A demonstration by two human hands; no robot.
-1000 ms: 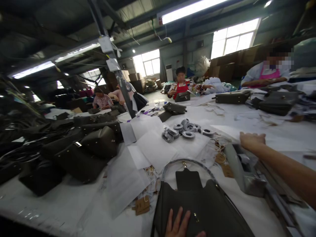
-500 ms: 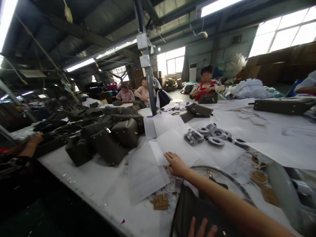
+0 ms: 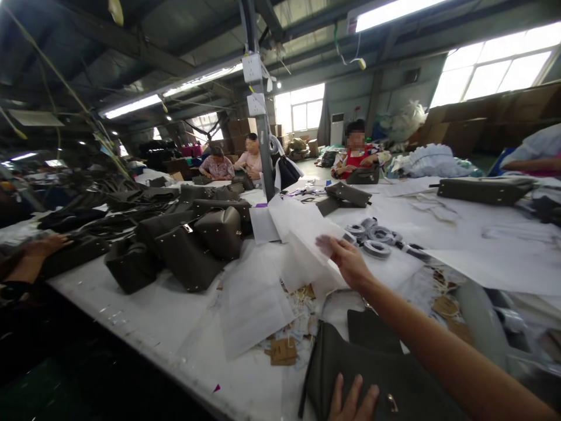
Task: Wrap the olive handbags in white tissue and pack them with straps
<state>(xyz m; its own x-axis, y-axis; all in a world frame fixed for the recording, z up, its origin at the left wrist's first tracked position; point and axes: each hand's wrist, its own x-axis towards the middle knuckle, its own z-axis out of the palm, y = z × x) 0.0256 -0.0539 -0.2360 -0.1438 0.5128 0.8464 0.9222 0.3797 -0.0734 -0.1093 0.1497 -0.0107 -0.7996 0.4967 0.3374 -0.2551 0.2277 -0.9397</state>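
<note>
My right hand [image 3: 346, 260] reaches over the table with its fingers pinched on a thin white sheet [image 3: 307, 234], whose near part is raised and curved. The fingertips are a little blurred. At the bottom, my left hand [image 3: 354, 400] lies with fingers spread on a dark olive handbag [image 3: 372, 362] with a small metal fitting. Beyond the bag, another white sheet [image 3: 258, 310] lies flat beside several brown cardboard tags [image 3: 283, 351] with strings. Coiled straps [image 3: 377, 234] in clear wrap lie past my right hand.
Several dark handbags [image 3: 188, 251] stand to the left. A metal post [image 3: 265, 140] with sockets rises behind the sheets. A co-worker's hand [image 3: 44, 245] is at the far left. Other people [image 3: 357, 158] sit across the white table [image 3: 175, 327]. Its edge runs along the lower left.
My right hand has moved right and up, lifting the white sheet from the pile. My left hand stays on the handbag. The view has shifted slightly.
</note>
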